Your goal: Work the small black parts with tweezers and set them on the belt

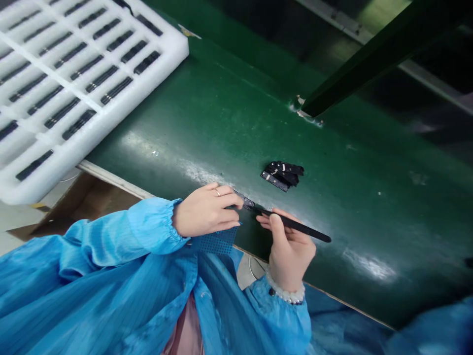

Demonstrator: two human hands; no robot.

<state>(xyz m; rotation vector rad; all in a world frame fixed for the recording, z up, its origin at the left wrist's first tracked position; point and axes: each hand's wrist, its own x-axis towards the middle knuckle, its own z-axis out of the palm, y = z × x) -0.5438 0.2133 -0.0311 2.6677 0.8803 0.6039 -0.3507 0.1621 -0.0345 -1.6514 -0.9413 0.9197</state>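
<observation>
My left hand (209,209) is closed at the table's front edge, its fingers pinching a small flat black part (247,202) with tiny holes or dots on it. In my right hand (291,246) lies a slim black tool (306,229), gripped like a pen; its shape resembles tweezers, but its kind is not certain. The tool's narrow tip meets or nearly meets the right end of the black part. Under my left hand shows a blue sheet dotted with small holes (216,241). Just beyond both hands, several similar black parts (283,175) lie in a loose pile.
A white foam tray (92,111) with rows of slots, most holding black parts, stands at the upper left. The green tabletop (221,113) spreads around my hands. A dark post (354,64) rises at the back right. Below the tray's front edge is a cardboard box (81,202).
</observation>
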